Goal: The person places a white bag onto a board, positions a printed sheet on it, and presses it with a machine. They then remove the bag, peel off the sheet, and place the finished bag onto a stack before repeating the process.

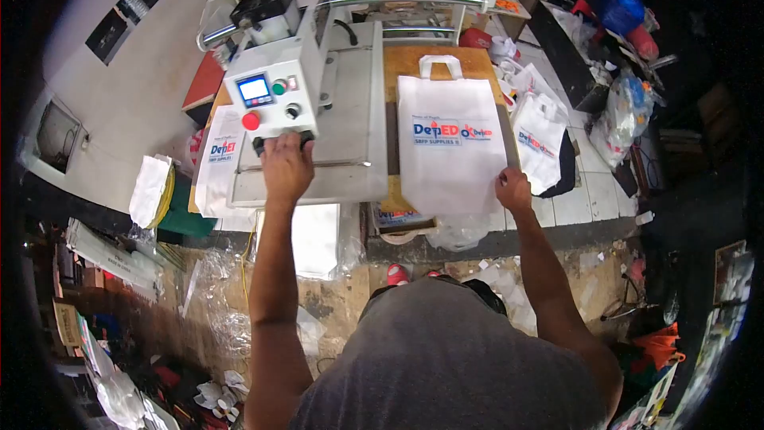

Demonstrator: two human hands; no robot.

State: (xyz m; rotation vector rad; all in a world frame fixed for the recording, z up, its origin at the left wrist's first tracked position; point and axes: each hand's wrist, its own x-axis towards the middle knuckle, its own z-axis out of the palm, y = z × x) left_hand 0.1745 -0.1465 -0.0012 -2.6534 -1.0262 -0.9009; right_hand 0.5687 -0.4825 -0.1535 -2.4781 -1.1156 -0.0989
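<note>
My right hand [513, 189] was nearest, fingers curled in at the lower right edge of the bag [450, 171]; I could not tell whether they pinched it. My left hand [288, 163] had its fingers bent over the black grip [259, 144] of the press [274, 116]. The bag lay flat on the board [398, 62], right of the press, white, with "DepED" in blue and red across its middle and its looped strap [440, 61] at the far end.
</note>
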